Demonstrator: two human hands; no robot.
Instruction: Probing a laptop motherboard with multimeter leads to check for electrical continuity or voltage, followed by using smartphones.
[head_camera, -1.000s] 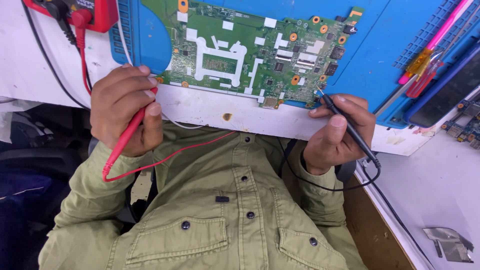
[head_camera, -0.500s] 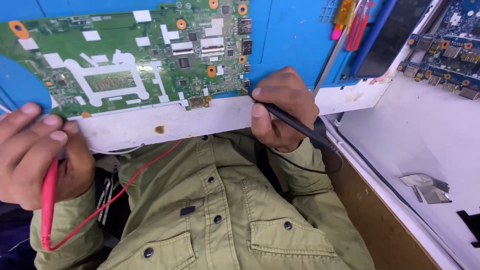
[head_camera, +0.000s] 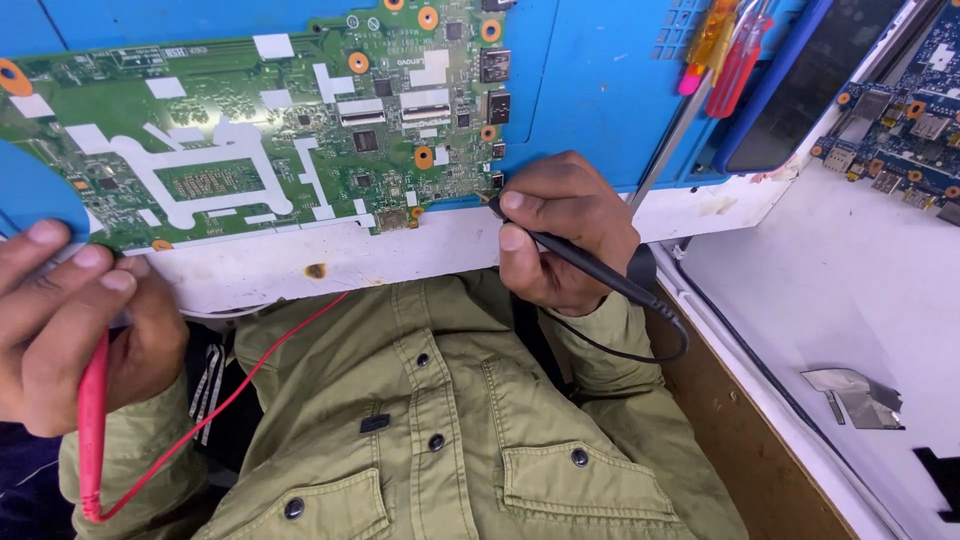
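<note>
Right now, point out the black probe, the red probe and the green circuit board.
black probe (head_camera: 580, 262), head view, mid-shaft.
red probe (head_camera: 92, 400), head view, handle below the fist.
green circuit board (head_camera: 215, 180), head view, central chip area.

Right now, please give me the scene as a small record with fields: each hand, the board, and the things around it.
left hand: left hand closed on the red probe, at the white table edge
right hand: right hand holds the black probe like a pen, tip at the board's lower right edge
board: green circuit board lying flat on the blue mat
leads: red wire runs across the olive shirt
right side: screwdrivers; second circuit board; silver foil pieces
</note>
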